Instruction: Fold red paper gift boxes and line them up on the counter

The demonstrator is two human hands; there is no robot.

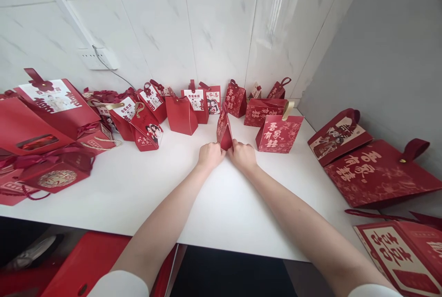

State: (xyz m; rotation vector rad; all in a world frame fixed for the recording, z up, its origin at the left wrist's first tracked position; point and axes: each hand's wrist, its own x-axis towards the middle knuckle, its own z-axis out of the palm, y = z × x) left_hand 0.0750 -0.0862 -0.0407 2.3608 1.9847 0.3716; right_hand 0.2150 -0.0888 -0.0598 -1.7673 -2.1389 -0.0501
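Observation:
A small red gift box (225, 131) with pale lettering on its left side stands edge-on, its top tapering to a ridge, at the middle of the white table (224, 218). My left hand (210, 155) is closed at its near lower left corner, knuckles toward me. Opposite it, my right hand (243, 155) grips the lower right corner, close beside the left. The fingertips are partly hidden by the hands. To the right stands another red gift box (281, 135) with white characters and a gold strap. A plain red box (181, 115) is behind and to the left.
Several red gift boxes (236, 99) line the tiled wall. More crowd the left, including a large handled box (57, 96) and a ribboned box (58, 172). Larger boxes (383, 172) lean at the right by the grey panel. A cable runs from a wall socket (98, 59).

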